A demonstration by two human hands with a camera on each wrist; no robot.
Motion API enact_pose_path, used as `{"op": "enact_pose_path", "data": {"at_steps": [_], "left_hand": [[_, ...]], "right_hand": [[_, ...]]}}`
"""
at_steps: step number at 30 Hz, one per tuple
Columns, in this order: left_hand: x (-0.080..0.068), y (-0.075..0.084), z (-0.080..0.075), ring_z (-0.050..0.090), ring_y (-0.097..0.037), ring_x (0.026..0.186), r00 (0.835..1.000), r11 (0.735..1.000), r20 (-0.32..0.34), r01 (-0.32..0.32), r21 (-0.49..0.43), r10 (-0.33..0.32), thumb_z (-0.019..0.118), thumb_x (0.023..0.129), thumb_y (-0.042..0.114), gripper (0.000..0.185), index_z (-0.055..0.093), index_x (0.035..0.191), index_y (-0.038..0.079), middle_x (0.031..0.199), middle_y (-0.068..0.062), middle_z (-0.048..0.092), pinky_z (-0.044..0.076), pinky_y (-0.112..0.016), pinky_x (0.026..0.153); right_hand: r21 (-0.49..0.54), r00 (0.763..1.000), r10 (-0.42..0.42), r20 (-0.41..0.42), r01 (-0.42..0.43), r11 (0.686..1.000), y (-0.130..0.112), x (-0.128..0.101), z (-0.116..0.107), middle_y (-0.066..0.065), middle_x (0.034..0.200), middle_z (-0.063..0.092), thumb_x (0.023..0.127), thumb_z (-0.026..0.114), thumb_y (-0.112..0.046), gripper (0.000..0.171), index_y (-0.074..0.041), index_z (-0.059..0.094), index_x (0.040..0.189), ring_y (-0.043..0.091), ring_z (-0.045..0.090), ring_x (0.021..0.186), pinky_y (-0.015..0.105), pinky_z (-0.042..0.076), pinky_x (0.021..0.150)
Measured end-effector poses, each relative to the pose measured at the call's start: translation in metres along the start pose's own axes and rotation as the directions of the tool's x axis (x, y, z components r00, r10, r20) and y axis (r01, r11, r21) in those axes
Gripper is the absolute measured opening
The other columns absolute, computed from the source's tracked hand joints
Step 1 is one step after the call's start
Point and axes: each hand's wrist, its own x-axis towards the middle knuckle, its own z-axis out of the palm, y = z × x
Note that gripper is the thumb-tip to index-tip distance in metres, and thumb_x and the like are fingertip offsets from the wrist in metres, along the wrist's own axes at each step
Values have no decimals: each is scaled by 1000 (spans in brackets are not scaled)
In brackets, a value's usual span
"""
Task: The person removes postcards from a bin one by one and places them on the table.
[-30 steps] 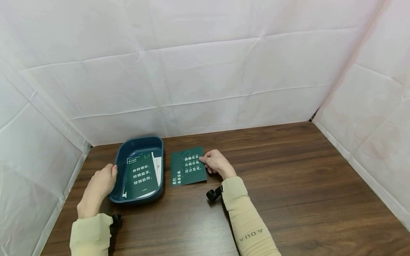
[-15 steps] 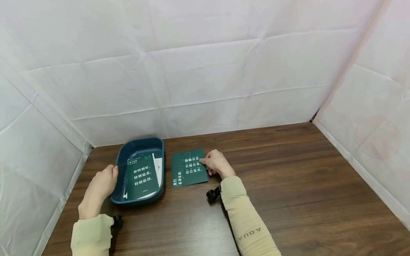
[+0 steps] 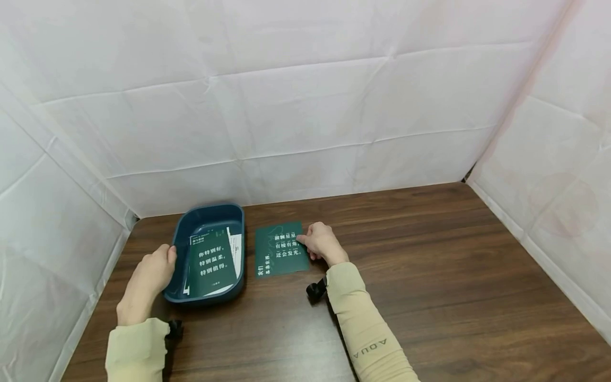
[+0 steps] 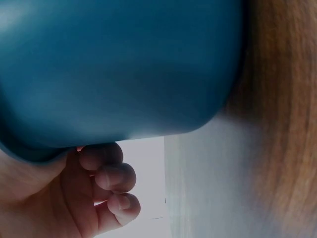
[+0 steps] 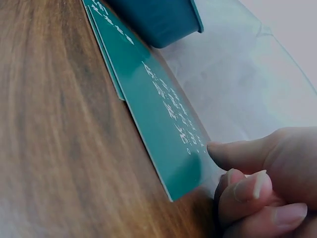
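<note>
A dark blue rectangular basin (image 3: pixel 241 244) stands at the left of the table, holding several cards, with a green card (image 3: pixel 212 284) printed in white on top. My left hand (image 3: pixel 155 270) grips its left rim; in the left wrist view, curled fingers (image 4: pixel 115 177) show under the rim. Right of the basin lies a green card (image 3: pixel 288 265) with white writing, overlapping another green card (image 5: pixel 101 42). My right hand (image 3: pixel 325 244) pinches the upper card's right edge, thumb (image 5: pixel 233 152) at the edge and other fingers curled below. The exact finger contact underneath is hidden.
The brown wooden table (image 3: pixel 429 276) extends to the right of the cards. White sheeting (image 3: pixel 305 106) hangs behind the table and along both sides. A black wrist camera (image 3: pixel 316 292) sits on the right wrist, another camera (image 3: pixel 175 329) on the left.
The upper green card's right side, slightly raised earlier, now looks lower and flatter. My right hand has shifted very slightly. My left hand and the basin have hardly moved.
</note>
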Motion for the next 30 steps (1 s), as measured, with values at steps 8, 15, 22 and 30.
{"op": "enact_pose_path", "data": {"at_steps": [8,15,22,30], "left_hand": [[-2,0,0,58,-54,93,1000,1000,-4,-4,4,4,23,107,24,45,48,110,-12,103,-40,56,45,-60,74],[0,1,1,60,-50,89,1000,1000,-2,3,2,-3,22,108,26,45,48,110,-12,101,-38,57,46,-59,73],[0,1,2,59,-53,91,1000,1000,-18,-1,15,1,24,107,24,43,48,110,-12,102,-39,57,45,-60,74],[-1,3,2,59,-54,92,1000,1000,-20,-9,17,9,24,107,23,42,48,109,-13,102,-40,56,45,-60,74]], "right_hand": [[-12,1000,-7,1,7,1000,-2,-5,-1,10,52,57,96,63,-36,38,-2,56,83,19,49,38,30,38,39],[16,999,-40,-12,40,999,-4,-11,-10,10,51,56,98,58,-43,44,-1,51,85,19,47,38,30,38,39],[32,997,-70,-21,71,997,-17,-24,-15,6,47,48,98,57,-45,44,-4,48,84,18,43,36,29,32,38],[8,984,-178,-29,178,984,-34,-38,-16,1,47,43,98,55,-47,46,-7,47,77,16,44,35,29,37,44]]}}
